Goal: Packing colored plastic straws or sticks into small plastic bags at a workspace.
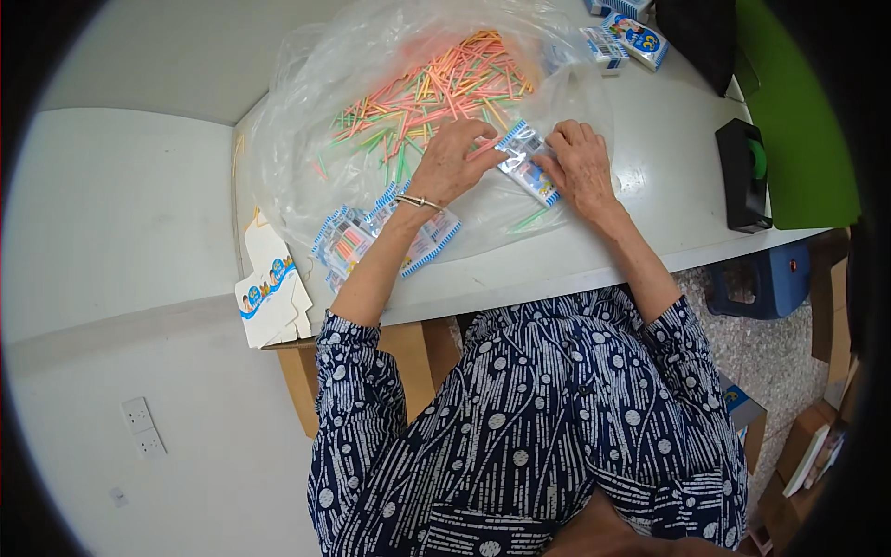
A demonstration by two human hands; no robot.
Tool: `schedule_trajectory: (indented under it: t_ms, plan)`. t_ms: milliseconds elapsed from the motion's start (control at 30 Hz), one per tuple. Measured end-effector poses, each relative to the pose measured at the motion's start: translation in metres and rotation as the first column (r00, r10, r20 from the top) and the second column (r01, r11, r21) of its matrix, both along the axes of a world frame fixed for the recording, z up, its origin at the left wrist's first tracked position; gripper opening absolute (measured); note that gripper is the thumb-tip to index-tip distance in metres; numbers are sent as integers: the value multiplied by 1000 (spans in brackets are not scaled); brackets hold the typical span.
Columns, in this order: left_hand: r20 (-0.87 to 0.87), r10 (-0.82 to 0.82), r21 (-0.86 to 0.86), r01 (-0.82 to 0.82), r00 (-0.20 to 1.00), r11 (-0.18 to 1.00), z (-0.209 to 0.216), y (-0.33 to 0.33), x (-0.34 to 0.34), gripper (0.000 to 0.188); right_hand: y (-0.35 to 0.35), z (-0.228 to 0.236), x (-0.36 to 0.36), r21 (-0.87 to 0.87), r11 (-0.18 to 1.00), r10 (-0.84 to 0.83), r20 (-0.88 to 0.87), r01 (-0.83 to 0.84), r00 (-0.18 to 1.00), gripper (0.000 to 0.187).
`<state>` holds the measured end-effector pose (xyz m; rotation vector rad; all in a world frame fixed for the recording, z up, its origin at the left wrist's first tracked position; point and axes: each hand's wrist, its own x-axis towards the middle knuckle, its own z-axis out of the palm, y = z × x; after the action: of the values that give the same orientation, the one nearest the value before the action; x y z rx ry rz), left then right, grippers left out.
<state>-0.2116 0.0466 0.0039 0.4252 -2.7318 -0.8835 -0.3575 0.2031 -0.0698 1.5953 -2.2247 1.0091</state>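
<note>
My left hand (pixel 452 160) and my right hand (pixel 581 164) both grip a small clear packet with a blue-and-white edge (pixel 525 163), held flat over a clear plastic sheet (pixel 306 176) on the white table (pixel 668 167). My left fingers pinch thin coloured sticks at the packet's open end. A loose heap of orange, pink and green sticks (pixel 436 93) lies just behind my hands. A silver bangle sits on my left wrist. Several filled packets (pixel 357 237) are stacked under my left forearm.
Flat unfolded white cartons (pixel 271 297) lean at the table's left corner. Small printed boxes (pixel 624 39) lie at the back right. A black tape dispenser (pixel 742 174) stands at the right, a green board (pixel 806 139) beyond it. A blue stool (pixel 756 283) and cardboard boxes (pixel 817 436) sit on the floor.
</note>
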Motion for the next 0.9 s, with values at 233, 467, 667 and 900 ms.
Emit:
schedule_trajectory:
  t_ms: [233, 467, 667, 900]
  plan:
    - [-65, 63, 21, -62, 996, 998, -6, 1, -8, 37, -1, 2, -2, -133, 990, 39, 12, -37, 999, 16]
    - [-54, 15, 187, -5, 998, 982, 6, 2, -17, 29, 1, 22, 7, -219, 960, 173, -33, -176, 984, 25]
    - [-146, 86, 426, -16, 985, 905, 3, 9, -4, 16, 3, 44, 13, -225, 964, 261, 736, -139, 625, 23]
    - [-169, 170, 334, -106, 971, 937, 0, 14, 7, 12, -1, 40, 24, -205, 963, 261, 866, -174, 426, 18]
